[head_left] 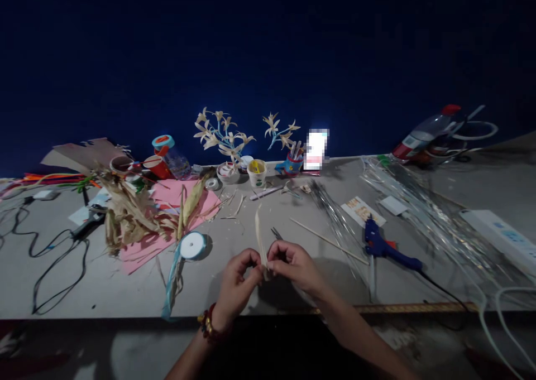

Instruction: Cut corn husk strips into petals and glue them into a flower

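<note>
Your left hand (239, 280) and right hand (300, 267) are pinching a slender, cream, husk-like strip (259, 232) with fingertips near the front edge of the grey table (134, 296).

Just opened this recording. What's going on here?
A person at a cluttered table pinches the lower end of a pale, husk-like strip between the left hand and right hand; its free end points up, away from them. To the left, dried husks lie partly over pink paper; to the right is a blue glue gun. Two pale-flowered branches stand at the back.
</note>
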Motion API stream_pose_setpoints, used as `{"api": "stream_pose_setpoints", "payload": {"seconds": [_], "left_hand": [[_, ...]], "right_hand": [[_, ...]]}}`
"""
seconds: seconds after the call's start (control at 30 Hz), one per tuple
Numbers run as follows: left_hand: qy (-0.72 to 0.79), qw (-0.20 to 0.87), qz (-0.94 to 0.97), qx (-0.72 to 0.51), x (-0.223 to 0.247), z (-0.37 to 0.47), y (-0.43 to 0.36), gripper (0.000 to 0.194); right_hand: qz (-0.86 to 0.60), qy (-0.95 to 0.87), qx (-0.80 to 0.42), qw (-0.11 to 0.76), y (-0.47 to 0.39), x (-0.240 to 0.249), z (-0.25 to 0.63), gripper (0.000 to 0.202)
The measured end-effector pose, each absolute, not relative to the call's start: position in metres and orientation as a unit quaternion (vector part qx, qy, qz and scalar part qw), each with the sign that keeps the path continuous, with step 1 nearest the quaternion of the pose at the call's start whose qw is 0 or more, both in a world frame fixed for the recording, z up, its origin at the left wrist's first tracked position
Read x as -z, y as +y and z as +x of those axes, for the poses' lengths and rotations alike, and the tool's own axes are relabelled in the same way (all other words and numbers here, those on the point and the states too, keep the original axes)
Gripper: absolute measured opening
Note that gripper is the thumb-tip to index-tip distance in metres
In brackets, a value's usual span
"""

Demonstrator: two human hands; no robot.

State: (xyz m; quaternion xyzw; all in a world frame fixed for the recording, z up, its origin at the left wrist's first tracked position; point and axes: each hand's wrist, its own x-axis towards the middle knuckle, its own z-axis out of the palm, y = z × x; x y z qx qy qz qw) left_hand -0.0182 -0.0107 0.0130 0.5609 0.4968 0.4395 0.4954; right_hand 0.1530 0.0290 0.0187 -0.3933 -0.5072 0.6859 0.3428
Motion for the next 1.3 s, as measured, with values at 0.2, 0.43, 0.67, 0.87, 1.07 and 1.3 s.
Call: {"api": "stream_pose_setpoints", "payload": {"seconds": [0.2, 0.43, 0.67, 0.87, 1.07, 1.3], "left_hand": [[0.511, 0.422, 0.621, -0.42, -0.022, -0.019, -0.01, 0.016], [0.5, 0.445, 0.615, -0.415, -0.022, -0.019, -0.01, 0.017], [0.497, 0.442, 0.619, -0.417, -0.021, -0.019, -0.01, 0.018], [0.504, 0.371, 0.661, -0.414, -0.025, -0.018, -0.007, 0.016], [0.499, 0.322, 0.69, -0.413, -0.023, -0.018, -0.008, 0.014], [0.5, 0.325, 0.698, -0.398, -0.024, -0.02, -0.009, 0.017]], "right_hand": [[-0.39, -0.533, -0.675, 0.329, 0.031, -0.024, 0.155, 0.018], [-0.38, -0.547, -0.666, 0.337, 0.034, -0.02, 0.156, 0.016], [-0.386, -0.569, -0.649, 0.326, 0.035, -0.022, 0.158, 0.014], [-0.406, -0.61, -0.606, 0.309, 0.032, -0.029, 0.16, 0.011], [-0.434, -0.685, -0.524, 0.258, 0.032, -0.036, 0.163, 0.005], [-0.439, -0.708, -0.482, 0.272, 0.03, -0.032, 0.16, 0.007]]}}
